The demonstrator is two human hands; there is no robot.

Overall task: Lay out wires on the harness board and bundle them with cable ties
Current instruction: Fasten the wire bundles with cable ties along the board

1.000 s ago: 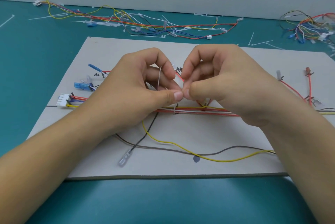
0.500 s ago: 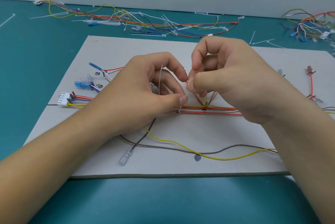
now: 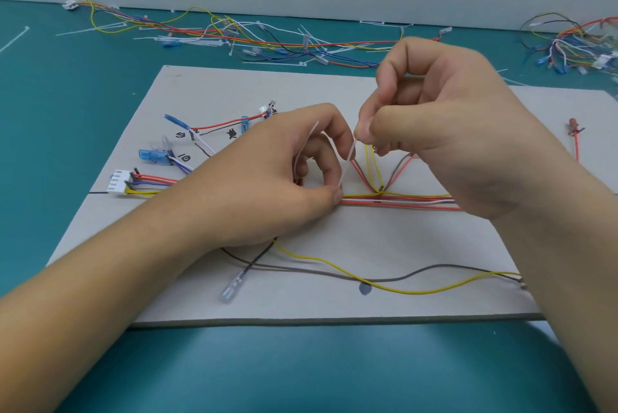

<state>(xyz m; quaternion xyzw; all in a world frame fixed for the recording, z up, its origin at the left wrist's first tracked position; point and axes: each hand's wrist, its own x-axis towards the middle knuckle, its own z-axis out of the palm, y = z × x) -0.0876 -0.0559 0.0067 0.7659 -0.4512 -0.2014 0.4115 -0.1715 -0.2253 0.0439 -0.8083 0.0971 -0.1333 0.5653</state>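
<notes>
At the centre of the harness board (image 3: 334,95) my two hands meet over the main run of wires (image 3: 401,201), red, white and yellow strands lying side by side from 9 toward 3 o'clock. My left hand (image 3: 267,185) sits low, thumb pressed down where the run begins, I judge to pin the strands together and steady the head of the cable tie (image 3: 347,162); whether the thumb is on the tie's head or only on the wires I cannot tell. Its fingers curl loosely, and a second pale strip shows inside that curl, unclear in its role.

My right hand (image 3: 451,132) is raised at about 1 o'clock from the left, thumb and forefinger closed tight on the tie's upper end, the other fingers folded. The strip runs taut and slanted between the hands, which suggests the tail is being drawn to cinch the loop.

Branch wires rise in a fan under the right hand. Spare ties and loose harnesses lie off the board at 12 o'clock.
</notes>
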